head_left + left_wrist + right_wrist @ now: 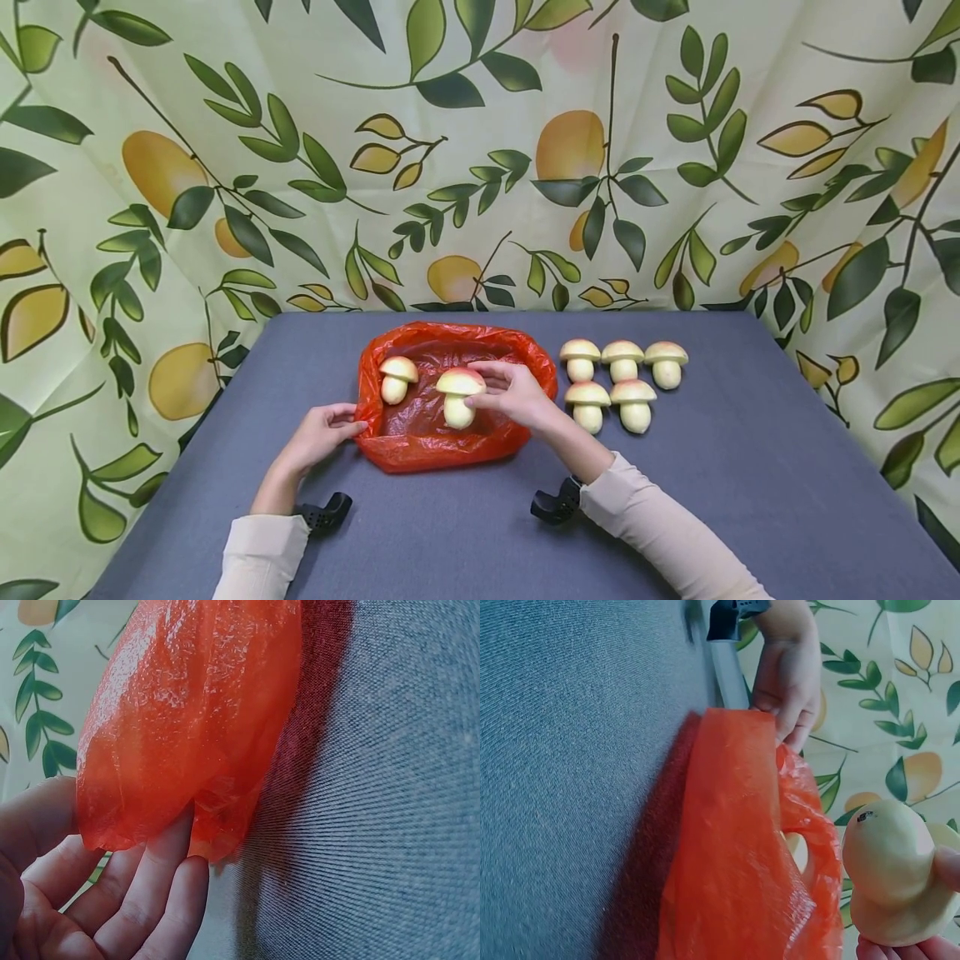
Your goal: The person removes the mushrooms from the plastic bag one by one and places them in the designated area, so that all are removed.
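An orange-red plastic bag [442,454] lies on the table with its mouth spread wide. My left hand [322,433] pinches its left rim; in the left wrist view the thumb and fingers [169,855] have the thin film between them. My right hand [517,396] grips a toy mushroom [459,396] by its side, over the bag's opening. The right wrist view shows this mushroom's pale rounded stem [889,855] with a small dark mark. Inside the bag, at the left, rests another mushroom [397,379] with a yellowish cap.
Several more mushrooms [633,404] with pinkish-yellow caps stand in two rows to the right of the bag. Grey cloth covers the table [450,533]. Behind it hangs a leaf-and-fruit patterned curtain [480,167]. Black camera mounts [555,502] sit at both wrists.
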`<state>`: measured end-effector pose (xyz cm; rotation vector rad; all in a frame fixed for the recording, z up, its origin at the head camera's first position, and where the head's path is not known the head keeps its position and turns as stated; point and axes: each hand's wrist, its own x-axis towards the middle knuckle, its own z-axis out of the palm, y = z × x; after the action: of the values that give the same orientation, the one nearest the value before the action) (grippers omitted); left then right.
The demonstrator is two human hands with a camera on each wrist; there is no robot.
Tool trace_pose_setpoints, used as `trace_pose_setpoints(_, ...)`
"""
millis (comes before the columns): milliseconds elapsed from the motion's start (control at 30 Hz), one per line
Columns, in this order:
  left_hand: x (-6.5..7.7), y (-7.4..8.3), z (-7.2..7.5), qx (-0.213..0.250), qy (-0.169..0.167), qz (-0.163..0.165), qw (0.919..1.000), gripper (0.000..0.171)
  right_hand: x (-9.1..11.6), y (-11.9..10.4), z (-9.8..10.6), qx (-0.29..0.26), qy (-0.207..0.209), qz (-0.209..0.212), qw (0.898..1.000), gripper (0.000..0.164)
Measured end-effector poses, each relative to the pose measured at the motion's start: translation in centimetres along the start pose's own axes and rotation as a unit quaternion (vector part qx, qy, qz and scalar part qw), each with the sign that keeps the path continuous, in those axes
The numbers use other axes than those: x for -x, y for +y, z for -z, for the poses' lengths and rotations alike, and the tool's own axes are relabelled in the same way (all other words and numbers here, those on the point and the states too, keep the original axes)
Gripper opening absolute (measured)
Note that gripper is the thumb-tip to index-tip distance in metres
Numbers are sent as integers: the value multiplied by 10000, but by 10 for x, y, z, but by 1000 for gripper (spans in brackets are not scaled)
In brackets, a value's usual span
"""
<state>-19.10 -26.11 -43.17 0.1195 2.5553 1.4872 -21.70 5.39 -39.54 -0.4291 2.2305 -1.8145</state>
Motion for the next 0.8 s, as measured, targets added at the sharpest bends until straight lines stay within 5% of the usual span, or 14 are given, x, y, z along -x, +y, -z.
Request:
trace_pose_setpoints(467, -1, -1, -1, 71, -5, 23, 10000, 38, 11, -4, 21, -445, -95, -200, 9988, 55)
trace_pose_setpoints(800, -1, -2, -1, 42, 7, 10, 10000, 37, 25, -2, 42, -280, 50, 82, 9996, 53)
